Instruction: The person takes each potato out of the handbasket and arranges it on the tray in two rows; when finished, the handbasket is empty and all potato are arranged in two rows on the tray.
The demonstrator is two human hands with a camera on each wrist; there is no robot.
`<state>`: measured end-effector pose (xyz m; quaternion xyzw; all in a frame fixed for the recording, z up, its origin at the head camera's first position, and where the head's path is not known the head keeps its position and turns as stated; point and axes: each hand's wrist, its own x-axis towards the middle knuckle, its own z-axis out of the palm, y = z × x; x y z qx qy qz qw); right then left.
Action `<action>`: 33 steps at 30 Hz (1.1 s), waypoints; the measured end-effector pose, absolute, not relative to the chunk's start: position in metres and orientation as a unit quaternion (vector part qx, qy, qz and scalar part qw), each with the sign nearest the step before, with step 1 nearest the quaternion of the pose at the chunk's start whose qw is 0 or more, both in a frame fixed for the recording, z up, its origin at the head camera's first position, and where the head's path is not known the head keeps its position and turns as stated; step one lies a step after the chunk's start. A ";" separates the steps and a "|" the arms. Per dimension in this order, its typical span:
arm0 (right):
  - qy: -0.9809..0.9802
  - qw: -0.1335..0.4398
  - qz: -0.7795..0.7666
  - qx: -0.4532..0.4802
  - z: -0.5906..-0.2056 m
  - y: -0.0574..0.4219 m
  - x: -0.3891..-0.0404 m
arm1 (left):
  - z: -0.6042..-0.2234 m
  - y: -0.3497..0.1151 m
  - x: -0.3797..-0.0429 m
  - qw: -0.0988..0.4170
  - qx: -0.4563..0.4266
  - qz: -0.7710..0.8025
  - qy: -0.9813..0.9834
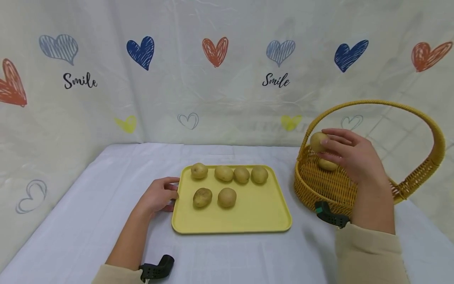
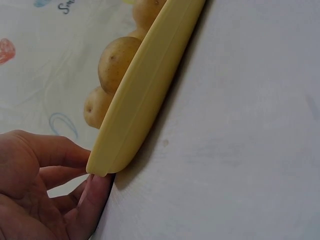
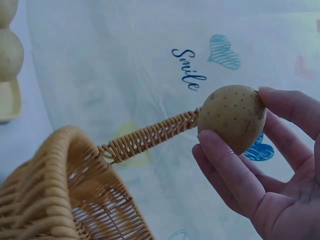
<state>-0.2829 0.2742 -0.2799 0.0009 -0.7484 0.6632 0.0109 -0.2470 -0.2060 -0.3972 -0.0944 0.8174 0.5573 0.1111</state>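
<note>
My right hand (image 1: 354, 154) holds a potato (image 1: 318, 142) between thumb and fingers, raised over the near-left part of a wicker basket (image 1: 319, 195). In the right wrist view the potato (image 3: 232, 119) shows small brown specks. Another potato (image 1: 327, 165) lies inside the basket. At its left edge, the yellow tray (image 1: 234, 225) is pinched by my left hand (image 1: 159, 195); the left wrist view shows fingers at the tray rim (image 2: 135, 100), one of them low against the table. Several potatoes (image 1: 227, 197) sit on the tray in two rows, a longer back row and a shorter front one.
The basket's tall arched handle (image 1: 376, 102) rises around and behind my right hand. A white cloth (image 1: 227, 256) covers the table. Behind it hangs a pale sheet (image 1: 241, 94) printed with hearts and "Smile".
</note>
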 end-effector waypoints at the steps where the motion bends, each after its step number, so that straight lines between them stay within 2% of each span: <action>1: -0.731 0.014 0.682 0.012 -0.282 0.274 -0.281 | -0.397 -0.206 -0.247 0.111 -0.095 0.557 0.817; 9: -0.658 0.041 0.749 0.075 -0.286 0.268 -0.271 | -0.398 -0.205 -0.246 0.111 -0.094 0.560 0.816; 19: -0.706 0.020 0.691 0.154 -0.287 0.241 -0.272 | -0.397 -0.206 -0.246 0.108 -0.088 0.560 0.817; 28: -0.767 0.024 0.614 0.186 -0.289 0.211 -0.269 | -0.397 -0.207 -0.245 0.107 -0.087 0.554 0.821; 33: -0.750 0.006 0.630 0.202 -0.292 0.203 -0.269 | -0.397 -0.207 -0.246 0.108 -0.086 0.552 0.822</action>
